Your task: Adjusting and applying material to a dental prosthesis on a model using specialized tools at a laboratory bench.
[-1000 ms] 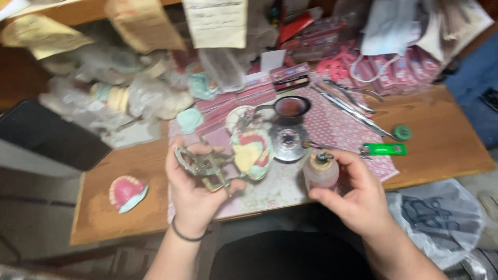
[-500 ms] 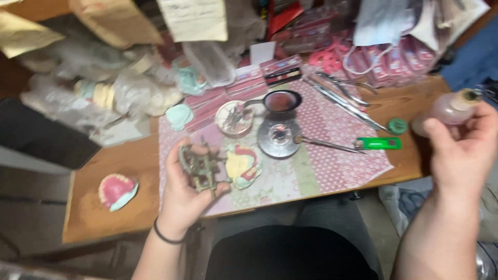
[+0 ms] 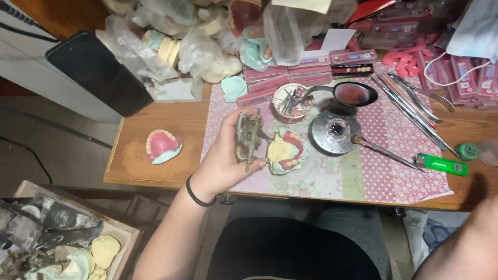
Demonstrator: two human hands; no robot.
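My left hand [image 3: 223, 161] is shut on a brass-coloured metal articulator [image 3: 248, 136] and holds it just above a patterned mat [image 3: 394, 171]. Clamped in the articulator is a yellow and teal dental cast with pink gums [image 3: 286, 151], which rests on the mat. Of my right arm only a blurred forearm [image 3: 467, 249] shows at the lower right corner; the hand itself is out of frame. A small translucent bottle [image 3: 490, 150] stands at the right edge beside a green cap [image 3: 468, 151].
On the mat are a round metal burner [image 3: 335, 132], a spoon [image 3: 355, 94], a cup of small tools [image 3: 290, 102], a green lighter [image 3: 441, 164] and long metal instruments [image 3: 415, 103]. A pink denture model [image 3: 162, 145] lies at the left. Bagged casts [image 3: 181, 41] crowd the back.
My right hand, which held the small bottle near the mat, swung it out to the right and has left the frame. The left hand still holds the articulator.
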